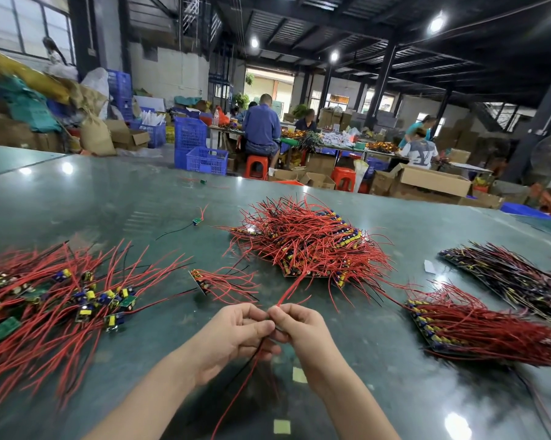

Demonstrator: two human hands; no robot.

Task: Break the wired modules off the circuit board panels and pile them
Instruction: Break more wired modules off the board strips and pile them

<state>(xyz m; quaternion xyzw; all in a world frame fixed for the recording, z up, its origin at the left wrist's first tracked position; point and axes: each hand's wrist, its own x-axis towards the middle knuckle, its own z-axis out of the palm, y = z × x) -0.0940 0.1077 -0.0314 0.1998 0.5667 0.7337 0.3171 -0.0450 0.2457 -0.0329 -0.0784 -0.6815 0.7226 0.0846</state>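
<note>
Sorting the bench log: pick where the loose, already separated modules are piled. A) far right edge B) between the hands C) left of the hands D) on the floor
C: the separated modules lie scattered left of the left hand; unbroken panels sit right.

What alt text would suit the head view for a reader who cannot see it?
Two hands, left hand and right hand, meet over a green table, pinching a small wired piece between them. A pile of loose modules lies to the left; wired board panels lie ahead and to the right.
</note>
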